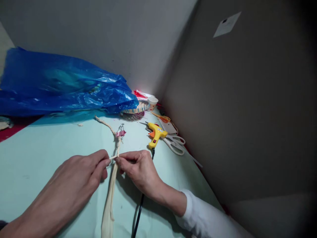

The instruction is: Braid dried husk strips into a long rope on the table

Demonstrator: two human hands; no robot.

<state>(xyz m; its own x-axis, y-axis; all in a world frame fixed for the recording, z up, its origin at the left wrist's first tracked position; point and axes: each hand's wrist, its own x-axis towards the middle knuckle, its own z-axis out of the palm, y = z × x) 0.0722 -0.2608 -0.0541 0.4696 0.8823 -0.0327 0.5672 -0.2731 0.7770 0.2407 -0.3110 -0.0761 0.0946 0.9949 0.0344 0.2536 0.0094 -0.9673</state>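
Two bare hands work close together over the pale green worktop [61, 142], each pinched on pale fibre. Thumb and finger of the left hand [81, 172] grip the end of a thin strand [113, 157]; the right hand [141, 168] pinches the lower end of a twisted cord [119, 144], where that strand meets it. Below the fingers, one loose strip [110, 195] runs toward the near edge. Above them, one pinkish clip [121, 133] sits on the cord, whose thin tail [105, 123] slants away to the left.

If the right fingertips relax, the twist could slacken; a hard tug from the left might snap the strand or drag the clip. One black cable [139, 211] passes under the right arm, so a sweeping wrist could catch it and pull the glue gun. Whether that tool is hot, I cannot tell.

Farther out, counted: one yellow glue gun [156, 134]; two pairs of scissors, white-handled scissors [175, 145] partly hidden by the gun and orange-handled scissors [163, 117] beyond; one paper cup [152, 101] beside one woven basket [138, 107]; one large blue plastic bag [61, 79]; one white sheet [227, 24] on the wall.
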